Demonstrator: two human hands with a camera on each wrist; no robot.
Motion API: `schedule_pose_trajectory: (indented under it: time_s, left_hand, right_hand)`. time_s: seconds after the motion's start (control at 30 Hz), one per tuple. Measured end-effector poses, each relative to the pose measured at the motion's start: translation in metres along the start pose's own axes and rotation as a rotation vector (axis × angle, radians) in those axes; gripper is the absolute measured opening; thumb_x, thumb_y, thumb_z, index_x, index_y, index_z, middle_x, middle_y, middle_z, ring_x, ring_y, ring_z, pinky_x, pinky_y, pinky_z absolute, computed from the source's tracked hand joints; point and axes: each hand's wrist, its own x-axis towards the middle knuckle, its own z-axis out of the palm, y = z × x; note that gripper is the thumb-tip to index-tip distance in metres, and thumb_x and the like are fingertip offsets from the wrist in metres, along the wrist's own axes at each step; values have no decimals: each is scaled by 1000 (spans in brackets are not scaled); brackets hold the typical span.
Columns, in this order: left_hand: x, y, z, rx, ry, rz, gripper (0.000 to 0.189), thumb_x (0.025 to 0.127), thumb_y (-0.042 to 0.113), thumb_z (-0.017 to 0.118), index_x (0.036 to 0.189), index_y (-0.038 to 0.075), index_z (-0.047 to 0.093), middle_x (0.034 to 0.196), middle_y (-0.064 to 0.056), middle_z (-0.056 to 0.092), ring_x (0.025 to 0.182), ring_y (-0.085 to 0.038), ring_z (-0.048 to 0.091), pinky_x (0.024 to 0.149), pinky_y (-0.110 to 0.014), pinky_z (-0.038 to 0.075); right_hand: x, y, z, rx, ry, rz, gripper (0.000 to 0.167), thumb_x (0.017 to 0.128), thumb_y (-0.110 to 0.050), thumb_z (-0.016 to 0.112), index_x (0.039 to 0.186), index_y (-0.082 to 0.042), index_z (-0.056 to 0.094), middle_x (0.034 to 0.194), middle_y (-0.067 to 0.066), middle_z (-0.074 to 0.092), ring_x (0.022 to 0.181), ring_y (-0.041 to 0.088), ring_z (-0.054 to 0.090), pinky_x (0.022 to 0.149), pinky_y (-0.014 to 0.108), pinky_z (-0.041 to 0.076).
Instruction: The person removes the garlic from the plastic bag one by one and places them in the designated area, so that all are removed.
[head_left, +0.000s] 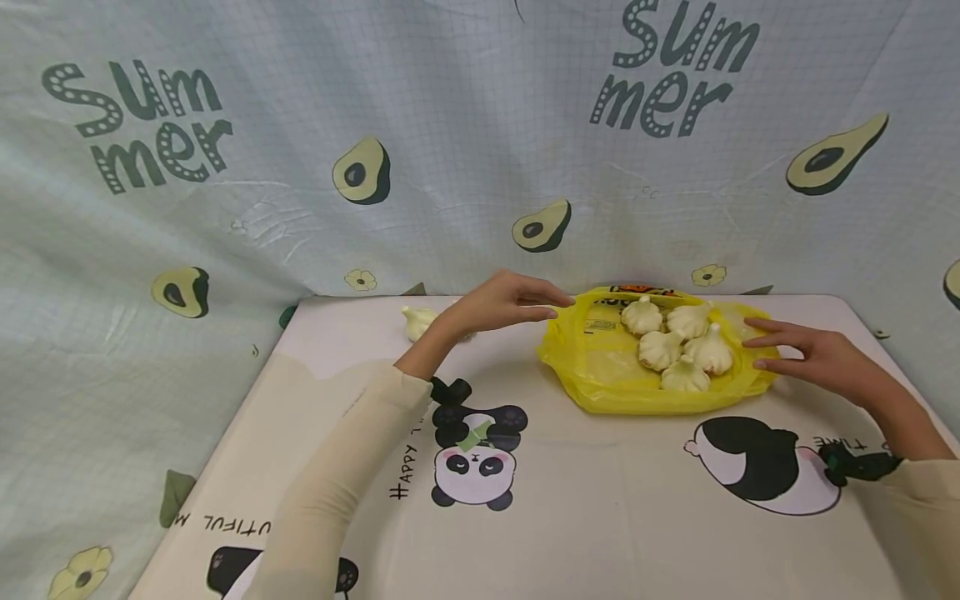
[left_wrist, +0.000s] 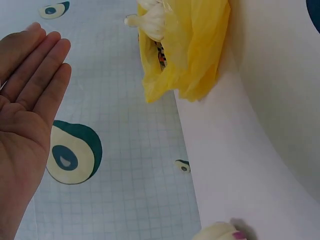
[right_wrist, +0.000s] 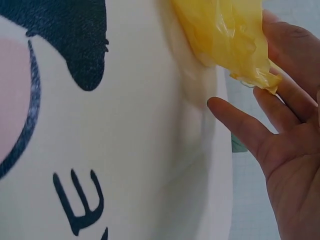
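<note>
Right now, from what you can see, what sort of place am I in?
Probably a small screened-off tabletop workspace, though the room beyond is hidden: there's a panda-print tablecloth, an avocado-print sheet hanging behind it, and garlic bulbs in an open yellow plastic bag.

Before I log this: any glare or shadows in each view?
Head: pale sheen on the creased backdrop, faint shadow by the yellow bag. Left wrist: small shadow beside the garlic bulb, cropped at the bottom edge. Right wrist: bright highlights on the bag, soft shadow on the tablecloth.
</note>
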Motion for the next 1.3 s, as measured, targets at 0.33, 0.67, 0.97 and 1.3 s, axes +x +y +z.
schedule_pose_trajectory:
  time_s: [0.33, 0.67, 0.97, 1.3]
  left_hand:
    - [18, 8, 11, 54, -33, 59, 29, 101, 18, 65, 129, 10, 71, 128, -3, 71, 118, -17, 65, 97, -21, 50]
    - [36, 11, 20, 69, -57, 98, 29, 102, 20, 64, 129, 12, 71, 130, -4, 70, 117, -12, 65, 96, -19, 49]
    - [56, 12, 31, 36, -94, 35, 30, 102, 24, 65, 129, 14, 72, 130, 0, 70, 110, -2, 65, 95, -18, 50]
    - [92, 4, 45, -45, -171, -41, 34, 102, 18, 64, 133, 4, 67, 134, -10, 67, 116, -9, 65, 96, -17, 49]
  right_hand:
    - [0, -4, 0, 108, -8, 49, 46, 97, -35, 71, 134, -8, 67, 162, -9, 35, 148, 47, 26, 79, -1, 28]
    - [-5, 3, 1, 179, 16, 45, 42, 100, -32, 67, 135, -9, 67, 159, -20, 36, 147, 0, 26, 80, -1, 28]
    - [-4, 8, 2, 233, 23, 19, 38, 101, -27, 67, 133, -7, 68, 153, -29, 38, 125, -24, 25, 84, -2, 30]
    - [0, 6, 2, 295, 17, -21, 34, 100, -19, 67, 130, -3, 68, 151, -30, 40, 128, -22, 27, 87, 0, 32]
